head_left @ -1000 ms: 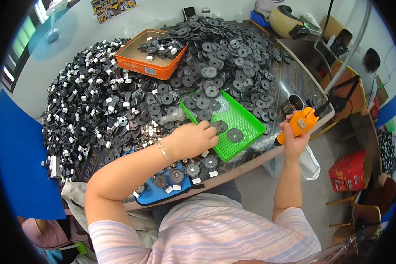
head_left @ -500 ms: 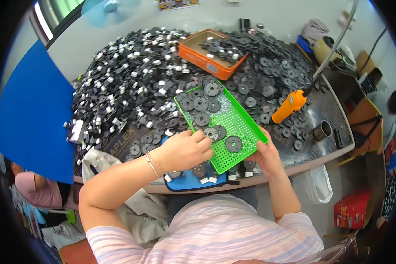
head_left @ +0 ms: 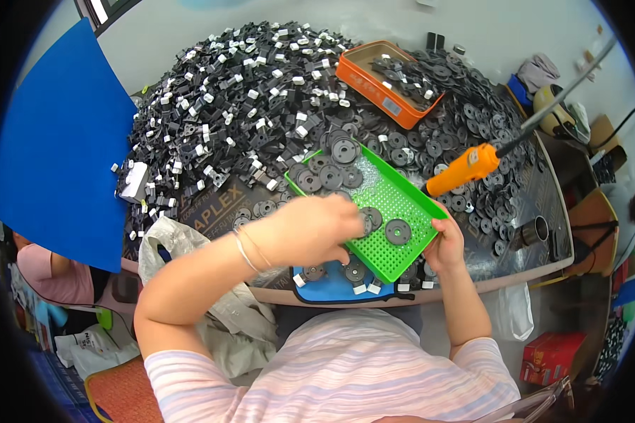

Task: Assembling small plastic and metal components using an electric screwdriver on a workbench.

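My right hand (head_left: 444, 243) grips the right edge of a shallow green perforated tray (head_left: 388, 271), thumb over the rim. Several round dark-grey discs with centre holes lie in it. One disc (head_left: 398, 231) lies apart near the tray's lower right, and a stack (head_left: 344, 149) overlaps at its upper end. My left hand (head_left: 314, 229) is over the tray's left side, beside a pair of overlapping discs (head_left: 372, 218). Its thumb points down, apart from the blurred fingers; whether they hold a disc is unclear. Tiny shiny pieces (head_left: 367, 173) lie among the discs.
A large heap of black-and-white parts (head_left: 226, 106) covers the table's back left. An orange box (head_left: 374, 88) holds similar parts; loose discs (head_left: 473, 120) spread to its right. An orange power screwdriver (head_left: 466, 169) hangs right of the tray. A blue mat (head_left: 331, 287) with assembled pieces lies at the front edge.
My left hand has lifted and shifted slightly away from the paired discs, its thumb now spread. My right hand keeps hold of the tray. The whole view has shifted, with table things appearing farther right.
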`<state>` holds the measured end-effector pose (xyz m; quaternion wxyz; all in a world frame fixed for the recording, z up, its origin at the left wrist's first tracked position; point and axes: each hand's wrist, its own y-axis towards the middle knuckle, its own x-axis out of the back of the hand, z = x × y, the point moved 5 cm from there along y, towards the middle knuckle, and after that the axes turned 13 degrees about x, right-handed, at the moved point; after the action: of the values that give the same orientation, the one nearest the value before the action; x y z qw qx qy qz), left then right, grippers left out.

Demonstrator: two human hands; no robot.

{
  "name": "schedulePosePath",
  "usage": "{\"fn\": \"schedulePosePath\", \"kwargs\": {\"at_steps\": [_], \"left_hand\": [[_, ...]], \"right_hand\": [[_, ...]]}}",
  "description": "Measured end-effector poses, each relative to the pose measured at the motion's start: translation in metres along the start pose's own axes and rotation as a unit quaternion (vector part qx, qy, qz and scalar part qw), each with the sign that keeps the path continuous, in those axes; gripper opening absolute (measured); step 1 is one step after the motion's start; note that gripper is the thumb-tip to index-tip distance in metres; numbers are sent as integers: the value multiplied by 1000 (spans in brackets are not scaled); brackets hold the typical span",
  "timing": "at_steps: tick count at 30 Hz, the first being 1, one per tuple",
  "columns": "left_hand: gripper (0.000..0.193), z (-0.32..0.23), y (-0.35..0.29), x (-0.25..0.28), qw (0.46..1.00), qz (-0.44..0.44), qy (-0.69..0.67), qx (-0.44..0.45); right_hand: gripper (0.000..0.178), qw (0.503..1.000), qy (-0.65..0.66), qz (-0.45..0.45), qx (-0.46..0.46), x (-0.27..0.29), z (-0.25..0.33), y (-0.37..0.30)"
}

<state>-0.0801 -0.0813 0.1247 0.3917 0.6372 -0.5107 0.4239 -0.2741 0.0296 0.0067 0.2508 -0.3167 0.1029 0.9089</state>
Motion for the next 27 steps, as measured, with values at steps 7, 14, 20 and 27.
{"fn": "schedulePosePath", "kwargs": {"at_steps": [7, 14, 20, 27], "left_hand": [[66, 78, 16, 1, 979, -101, 131, 119], [41, 93, 7, -6, 979, -147, 109, 86], [27, 118, -14, 18, 959, -236, 61, 147], [20, 176, -46, 14, 923, -226, -119, 287]], "right_hand": [[52, 999, 12, 32, -16, -17, -14, -6], [54, 998, 1, 55, -8, -31, -12, -4], [59, 998, -35, 56, 1, -35, -10, -3], [58, 999, -31, 38, 20, -27, -7, -2]]}}
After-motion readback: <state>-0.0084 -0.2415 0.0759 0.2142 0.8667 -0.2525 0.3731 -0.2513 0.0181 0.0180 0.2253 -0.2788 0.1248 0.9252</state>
